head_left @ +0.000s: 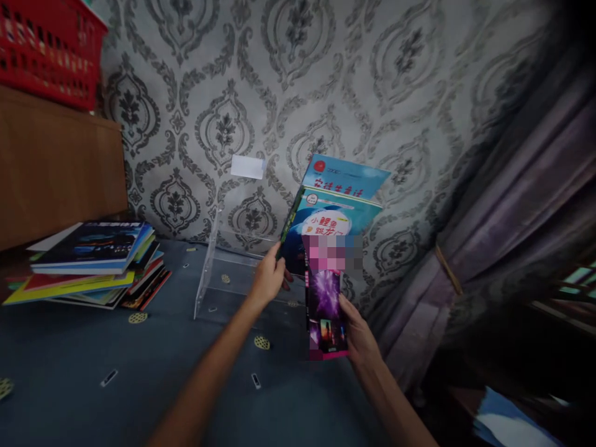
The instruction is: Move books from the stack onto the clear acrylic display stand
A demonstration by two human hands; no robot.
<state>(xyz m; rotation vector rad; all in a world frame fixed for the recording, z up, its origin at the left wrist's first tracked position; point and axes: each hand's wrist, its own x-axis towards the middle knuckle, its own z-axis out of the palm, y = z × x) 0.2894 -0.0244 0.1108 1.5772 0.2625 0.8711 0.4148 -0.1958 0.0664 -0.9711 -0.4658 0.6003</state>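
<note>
A clear acrylic rack (208, 267) stands on the dark table against the wall. At its right end, a light-blue book (347, 174) rises behind a teal-covered book (298, 217) with Chinese lettering. My left hand (269, 274) is closed at the spine edge of the teal book, its fingers partly hidden behind it. In front of these, my right hand (358, 326) grips the right edge of an upright purple and pink book (325, 295). Part of that cover is blurred out. A white label (248, 167) shows at the rack's upper part.
Left on the table (153, 385) lies an uneven stack of books (88, 261). Beyond it stand a brown box (60, 167) and a red plastic basket (51, 53). A tied grey curtain (419, 316) hangs at the right, and a blue-white object (512, 422) sits at lower right.
</note>
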